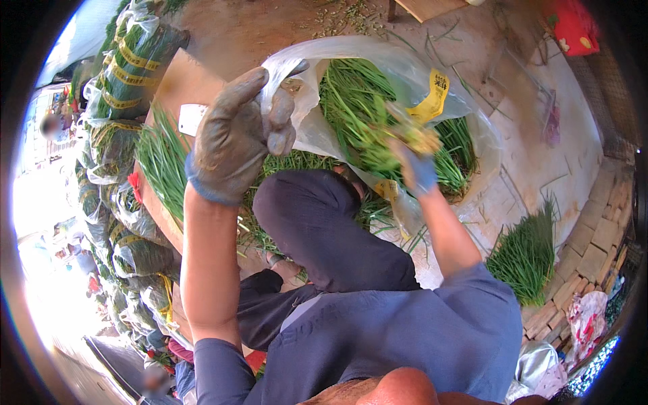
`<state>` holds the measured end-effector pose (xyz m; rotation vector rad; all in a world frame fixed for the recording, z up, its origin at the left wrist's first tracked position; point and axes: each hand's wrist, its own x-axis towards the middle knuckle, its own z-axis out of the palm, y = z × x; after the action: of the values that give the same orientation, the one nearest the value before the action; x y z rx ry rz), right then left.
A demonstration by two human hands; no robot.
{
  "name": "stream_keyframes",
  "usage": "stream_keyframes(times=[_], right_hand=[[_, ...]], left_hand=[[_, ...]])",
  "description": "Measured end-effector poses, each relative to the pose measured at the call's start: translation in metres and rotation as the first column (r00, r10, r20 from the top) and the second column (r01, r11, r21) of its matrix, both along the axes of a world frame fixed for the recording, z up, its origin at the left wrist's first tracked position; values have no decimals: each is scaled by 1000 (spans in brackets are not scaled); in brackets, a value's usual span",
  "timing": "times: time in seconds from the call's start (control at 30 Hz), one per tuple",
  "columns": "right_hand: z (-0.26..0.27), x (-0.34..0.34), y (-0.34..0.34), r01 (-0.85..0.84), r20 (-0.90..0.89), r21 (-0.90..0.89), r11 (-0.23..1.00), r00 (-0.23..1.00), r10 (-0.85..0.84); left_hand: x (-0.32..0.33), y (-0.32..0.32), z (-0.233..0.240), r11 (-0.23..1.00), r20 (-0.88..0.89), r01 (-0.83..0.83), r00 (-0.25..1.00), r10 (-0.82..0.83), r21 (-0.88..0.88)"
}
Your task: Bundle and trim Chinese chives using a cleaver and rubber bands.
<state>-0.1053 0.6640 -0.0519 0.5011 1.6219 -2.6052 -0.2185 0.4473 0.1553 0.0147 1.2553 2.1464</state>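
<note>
A clear plastic bag (476,96) with yellow printed bands lies on its side before me, its mouth towards the left. My left hand (243,131), in a dirty work glove, pinches the bag's rim between thumb and fingers and holds it up. Inside the bag are long green leafy stalks (354,96), apparently chives, in bundles. My right hand (416,164), gloved and blurred, is at the bag's opening, closed on a bunch of stalks (412,134) with pale yellowish ends. My knee (309,197) is just below the bag.
Filled bags of greens (131,76) are stacked along the left. Loose chives (164,162) rest on a board beside my left forearm. Another heap (529,253) lies on the floor at right, near bricks (592,253). A wooden board's edge (430,7) shows at the top. People are blurred at far left.
</note>
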Motion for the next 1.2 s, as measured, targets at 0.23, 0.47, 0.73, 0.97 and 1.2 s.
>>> stream_keyframes(times=[0.23, 0.47, 0.73, 0.97, 1.2], right_hand=[[50, 63, 72, 283, -355, -126, 951, 882, -310], [165, 23, 105, 516, -268, -454, 726, 698, -664], [217, 31, 117, 265, -786, -437, 860, 351, -508], [199, 60, 22, 810, -882, 207, 548, 398, -254], [107, 114, -50, 100, -286, -50, 994, 952, -111]], left_hand=[[23, 6, -14, 981, 66, -80, 993, 93, -175], [61, -7, -42, 912, -70, -29, 998, 0, -410], [122, -1, -17, 551, -629, -503, 776, -51, -665], [168, 87, -12, 988, 28, 124, 992, -127, 91], [123, 97, -12, 898, 59, -341, 939, 339, 279]])
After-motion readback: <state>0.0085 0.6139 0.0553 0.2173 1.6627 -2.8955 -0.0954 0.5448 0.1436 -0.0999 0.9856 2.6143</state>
